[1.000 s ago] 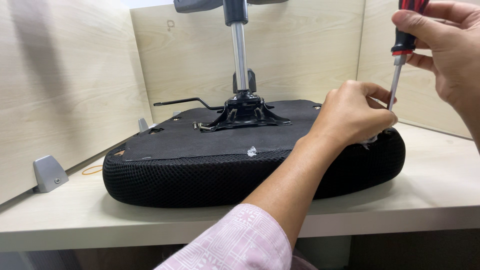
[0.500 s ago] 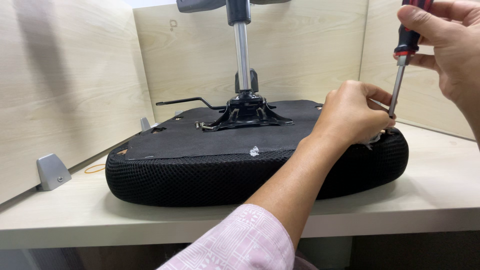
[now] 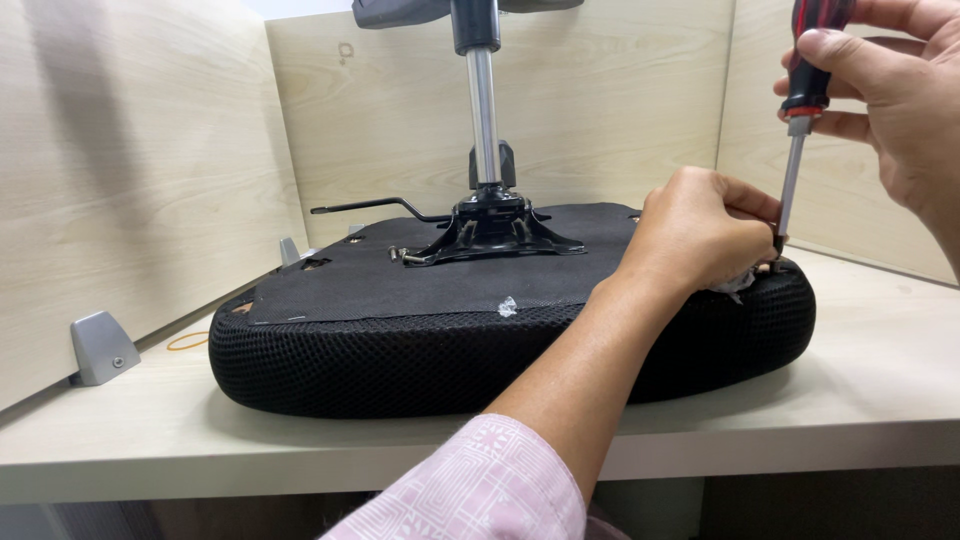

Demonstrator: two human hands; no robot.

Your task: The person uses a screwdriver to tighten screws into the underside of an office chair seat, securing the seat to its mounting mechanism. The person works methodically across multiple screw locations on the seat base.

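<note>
Black mesh chair seat [image 3: 500, 360] has barely shifted: right hand [image 3: 900, 110] still grips the upright screwdriver [image 3: 800, 120], left hand [image 3: 700, 235] fingers stay curled around its tip.

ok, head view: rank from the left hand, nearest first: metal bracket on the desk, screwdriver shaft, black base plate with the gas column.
From the left hand:
1. Screwdriver shaft, just right of the fingers.
2. Black base plate, to the left at the middle of the upturned seat.
3. Metal bracket, far left on the desk.
</note>
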